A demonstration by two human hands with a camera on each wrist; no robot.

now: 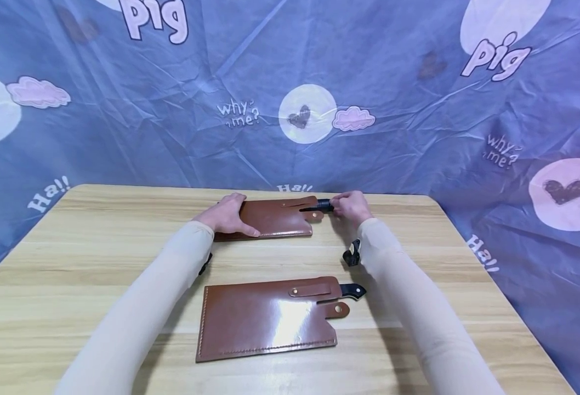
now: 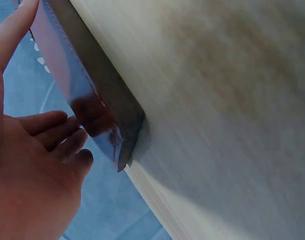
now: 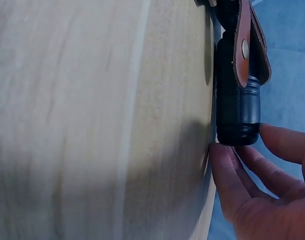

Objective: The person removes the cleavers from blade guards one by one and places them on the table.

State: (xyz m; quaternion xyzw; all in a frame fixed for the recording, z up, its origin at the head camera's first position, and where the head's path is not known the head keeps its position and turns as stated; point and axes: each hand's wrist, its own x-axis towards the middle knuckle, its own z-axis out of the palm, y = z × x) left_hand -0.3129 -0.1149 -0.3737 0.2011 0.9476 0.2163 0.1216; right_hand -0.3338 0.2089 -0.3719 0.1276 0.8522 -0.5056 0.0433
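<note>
At the far edge of a wooden table (image 1: pixel 97 263), a brown leather sheath (image 1: pixel 275 218) is pressed flat by the left hand (image 1: pixel 227 215) — fingers straight, nothing grasped. The black handle (image 1: pixel 319 206) protruding from it is touched at its end by the right hand (image 1: pixel 351 207); whether it is gripped cannot be told. A second sheathed cleaver (image 1: pixel 270 318) lies nearer — well apart.
</note>
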